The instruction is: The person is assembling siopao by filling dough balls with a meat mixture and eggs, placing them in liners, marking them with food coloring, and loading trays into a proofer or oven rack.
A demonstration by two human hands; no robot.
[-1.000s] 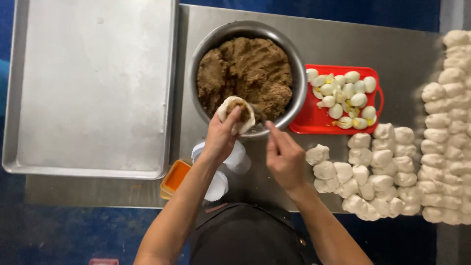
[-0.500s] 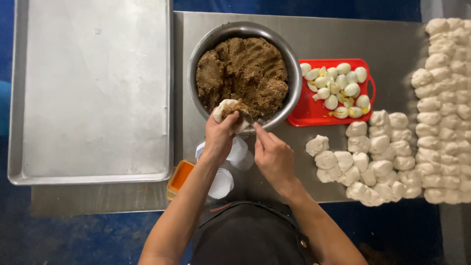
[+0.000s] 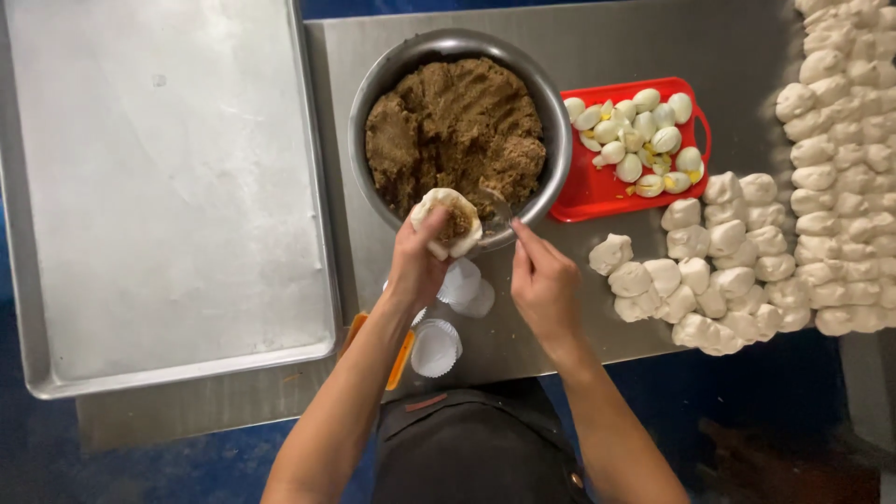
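One soft, pale flattened dough round (image 3: 448, 222) with brown filling rests cupped in the left hand (image 3: 418, 266); thin edges look tearable. The right hand (image 3: 544, 285) beside it pinches a small metal spoon (image 3: 493, 211).

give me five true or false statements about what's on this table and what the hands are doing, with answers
1. The left hand holds a dough round with brown filling in it. True.
2. The metal bowl is full of cut eggs. False: it holds brown filling; the egg pieces lie on the red tray.
3. The big baking tray lies to the left of the bowl. True.
4. The right hand rests on the dough balls. False: it is at the bowl's near rim, holding a utensil, apart from them.
5. White paper cups lie near the person's wrists. True.
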